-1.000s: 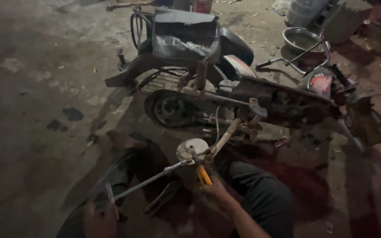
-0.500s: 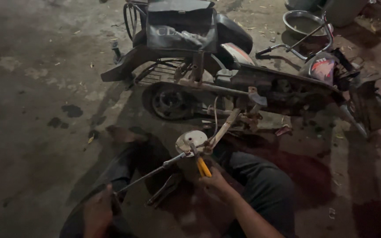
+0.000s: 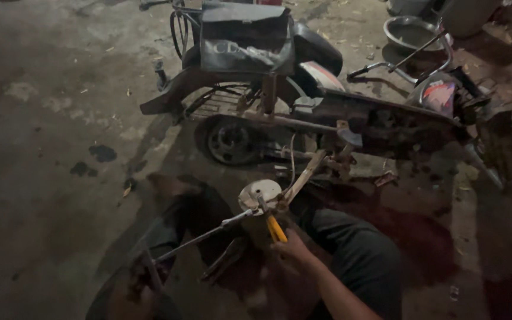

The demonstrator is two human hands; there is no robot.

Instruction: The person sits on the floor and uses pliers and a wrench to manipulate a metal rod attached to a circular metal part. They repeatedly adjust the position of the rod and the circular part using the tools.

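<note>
While crouched at the bottom of the frame, gripped with the right hand (image 3: 294, 249) a yellow-handled tool (image 3: 276, 228), fingers wrapped around the handle. Pointed the tool's tip up toward a round pale disc (image 3: 260, 194) just below the middle of the frame. Touched the disc's lower edge with it, as far as could be seen in the dim light.

Held with the left hand (image 3: 131, 284), in the lower left of the frame, the near end of a long metal rod (image 3: 202, 236). Looked clenched around the rod, though blurred and dark. Ran from that hand slantwise up to the right and met the disc beside the yellow tool.

Rested between a dark trouser leg (image 3: 351, 255) at the lower right and a stripped motorbike (image 3: 357, 118) across the upper middle of the frame. Lay low to the ground there, with a small wheel (image 3: 230, 141) just above the disc. Carried a black bag (image 3: 247, 38) at the top centre. Stood well apart, in the upper right, a metal bowl (image 3: 413, 32) on the stained concrete floor (image 3: 48, 118).
</note>
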